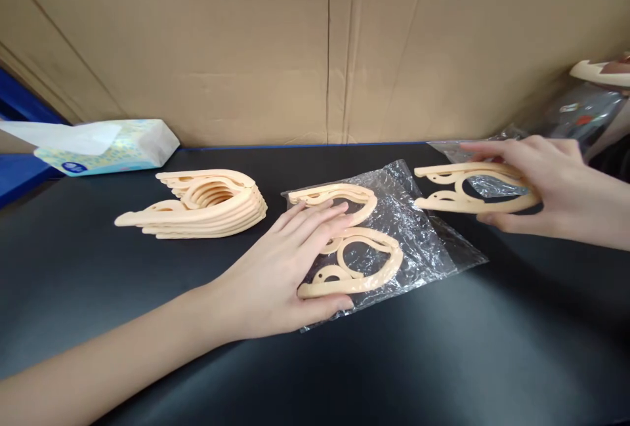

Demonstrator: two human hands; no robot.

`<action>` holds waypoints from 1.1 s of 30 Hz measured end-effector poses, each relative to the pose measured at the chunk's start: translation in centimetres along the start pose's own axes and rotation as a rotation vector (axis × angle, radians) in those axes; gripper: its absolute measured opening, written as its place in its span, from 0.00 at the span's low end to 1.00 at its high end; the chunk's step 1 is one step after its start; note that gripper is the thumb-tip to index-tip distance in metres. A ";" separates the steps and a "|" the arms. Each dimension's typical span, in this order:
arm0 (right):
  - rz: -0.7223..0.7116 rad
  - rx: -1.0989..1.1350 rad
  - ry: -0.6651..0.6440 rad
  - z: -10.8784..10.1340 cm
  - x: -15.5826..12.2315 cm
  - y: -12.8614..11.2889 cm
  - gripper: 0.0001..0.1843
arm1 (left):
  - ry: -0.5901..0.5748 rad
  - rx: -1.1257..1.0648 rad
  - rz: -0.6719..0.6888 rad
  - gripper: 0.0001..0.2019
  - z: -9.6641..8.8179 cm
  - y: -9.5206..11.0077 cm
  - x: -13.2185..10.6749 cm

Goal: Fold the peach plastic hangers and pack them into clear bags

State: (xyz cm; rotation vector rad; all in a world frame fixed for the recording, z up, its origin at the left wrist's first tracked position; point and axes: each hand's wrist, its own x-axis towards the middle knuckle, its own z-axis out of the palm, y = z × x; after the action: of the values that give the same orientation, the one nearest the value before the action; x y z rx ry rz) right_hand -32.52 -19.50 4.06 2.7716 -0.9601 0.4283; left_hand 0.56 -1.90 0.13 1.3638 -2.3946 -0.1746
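My left hand [283, 268] lies on a peach plastic folding hanger [359, 262] that rests on a clear plastic bag [423, 242] in the middle of the black table; its fingers reach across the hanger and the thumb sits under its lower edge. My right hand [546, 183] grips another peach folded hanger [457, 188] by its right end, over a second clear bag [453, 149]. A stack of several more hangers [207, 206] sits to the left, untouched.
A tissue pack [113, 145] lies at the back left. A cardboard wall [315, 45] closes the far side. More bagged items [581, 114] and a hanger end [598, 73] show at the far right edge. Black table surface [394, 360] spreads in front.
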 end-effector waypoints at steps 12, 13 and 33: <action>-0.173 0.340 -0.191 0.6 -0.1 -3.1 0.46 | -0.008 0.024 -0.076 0.44 0.4 -0.1 -0.1; -0.172 0.366 -0.210 0.8 -0.1 -3.3 0.46 | -0.009 0.023 -0.076 0.44 0.4 -0.2 -0.1; -0.054 0.757 -0.327 1.7 0.1 -4.0 0.46 | -0.103 -0.006 0.021 0.46 0.0 -0.1 0.1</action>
State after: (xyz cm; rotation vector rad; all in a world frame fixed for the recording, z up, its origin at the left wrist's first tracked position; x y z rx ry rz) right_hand -29.63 -16.90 2.21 3.6341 -0.9207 0.3963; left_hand 0.58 -2.02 0.14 1.3574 -2.4892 -0.2515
